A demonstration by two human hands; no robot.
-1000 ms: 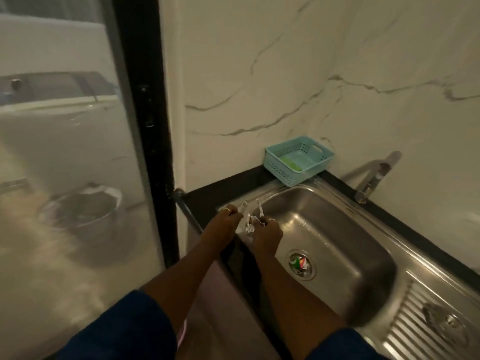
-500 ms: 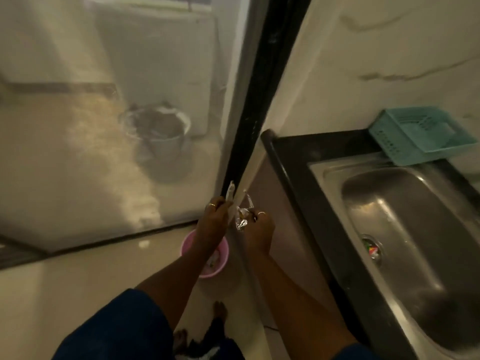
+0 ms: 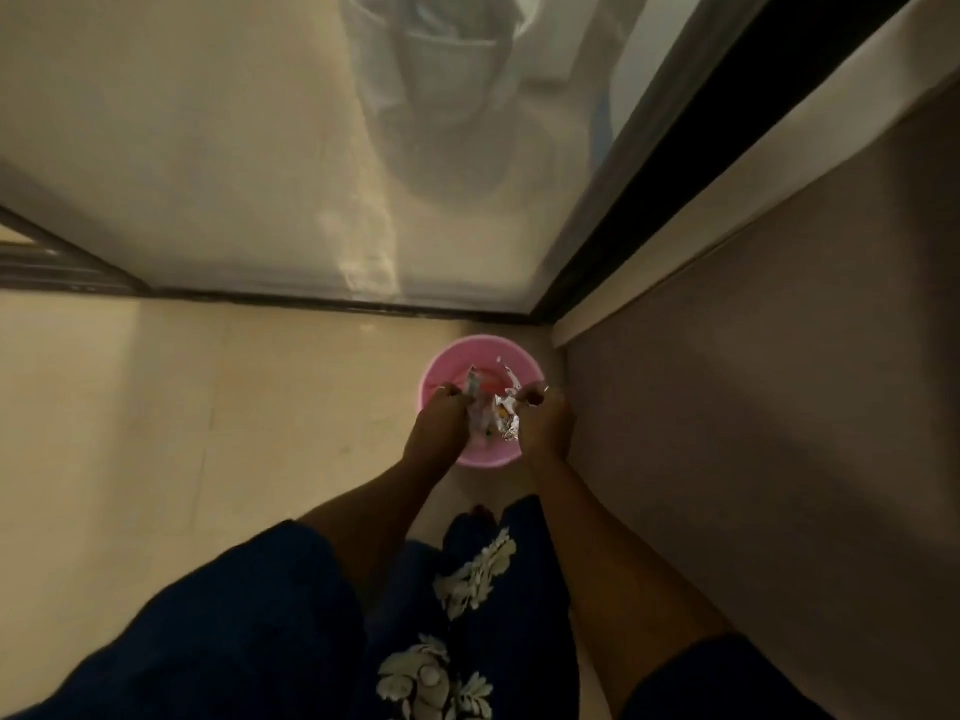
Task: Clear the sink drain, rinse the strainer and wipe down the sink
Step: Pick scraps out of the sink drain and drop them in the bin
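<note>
left hand point(image 3: 434, 426): closed on crumpled foil and wrapper scraps point(image 3: 491, 413) | scraps: held between both hands, right over the pink bin point(image 3: 441, 366) on the floor | right hand point(image 3: 545, 426): closed on the same scraps | change: a second ago at the sink, which is now out of view | meaning: drain waste seems ready to drop; strainer not visible.

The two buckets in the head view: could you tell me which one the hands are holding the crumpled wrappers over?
The pink bucket on the floor in the corner; the grey one is behind the frosted glass.
</note>
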